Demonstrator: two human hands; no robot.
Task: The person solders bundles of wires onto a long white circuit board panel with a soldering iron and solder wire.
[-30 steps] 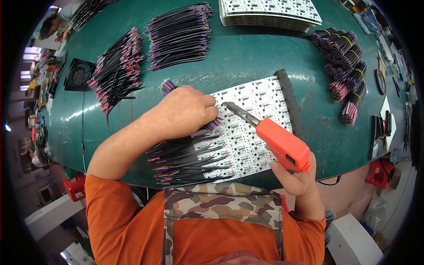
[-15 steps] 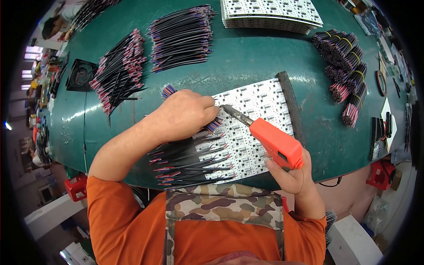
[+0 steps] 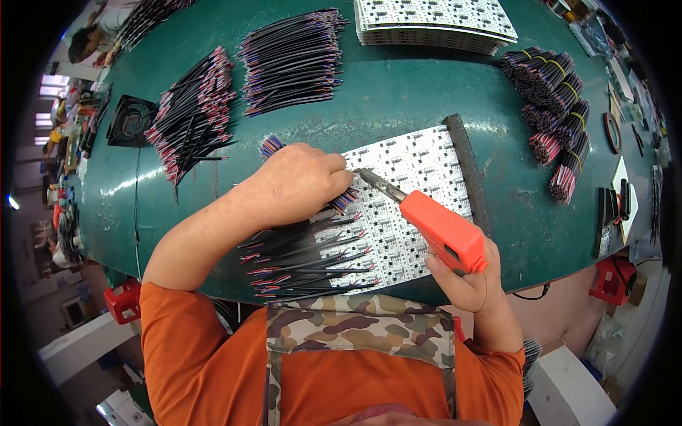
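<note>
My left hand is closed around a bunch of short black cables with coloured wire ends, held over the left edge of a white circuit board panel. In my right hand is an orange soldering gun. Its metal tip reaches the panel's upper left edge, right beside my left fingertips. What lies between tip and fingers is too small to make out. Nearer to me, several black cables extend leftward from the panel's left part, their coloured ends spread.
A dark bar borders the panel's right side. Farther off lie two loose cable piles and a stack of white panels. Tied cable bundles rest at the right, and a small black fan stands at the left.
</note>
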